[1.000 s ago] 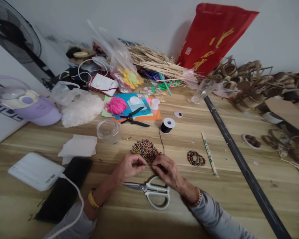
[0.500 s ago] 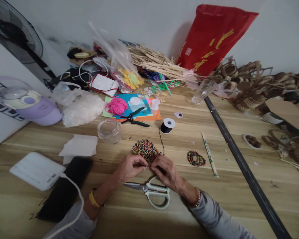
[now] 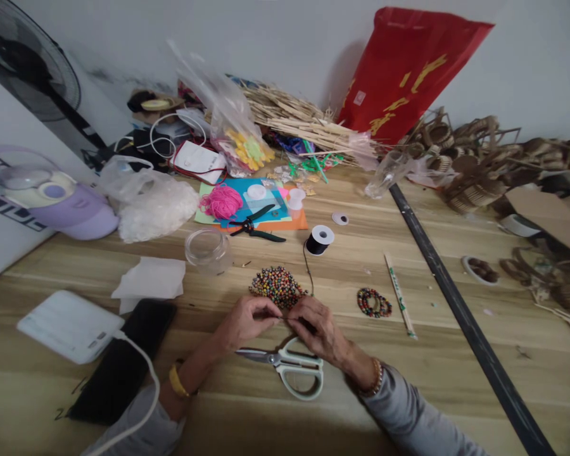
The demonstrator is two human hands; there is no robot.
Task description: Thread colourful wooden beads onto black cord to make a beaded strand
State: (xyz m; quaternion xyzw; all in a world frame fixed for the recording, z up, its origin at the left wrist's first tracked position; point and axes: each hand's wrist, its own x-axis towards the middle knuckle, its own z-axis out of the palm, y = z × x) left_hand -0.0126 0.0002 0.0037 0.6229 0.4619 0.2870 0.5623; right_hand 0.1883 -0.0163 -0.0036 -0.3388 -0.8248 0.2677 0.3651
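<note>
My left hand [image 3: 244,321] and my right hand [image 3: 316,326] meet fingertip to fingertip just below a pile of coloured beads [image 3: 276,285] on the wooden table [image 3: 437,354]. Both hands are pinched shut. A thin black thread [image 3: 308,269] runs from a black spool [image 3: 319,240] down to my right hand's fingers. What my left fingers pinch is too small to make out. Scissors with pale green handles [image 3: 289,365] lie under my wrists. A finished bead bracelet [image 3: 374,302] lies to the right.
Black pliers [image 3: 255,226], pink yarn [image 3: 221,202] and a glass jar [image 3: 208,251] lie beyond the beads. A white power bank [image 3: 69,326] and a black phone [image 3: 123,361] sit at the left. A long black bar [image 3: 460,310] crosses the right side. Woven baskets [image 3: 475,164] crowd the back right.
My hands have stayed in place below the bead pile; only the fingertips have shifted slightly closer together.
</note>
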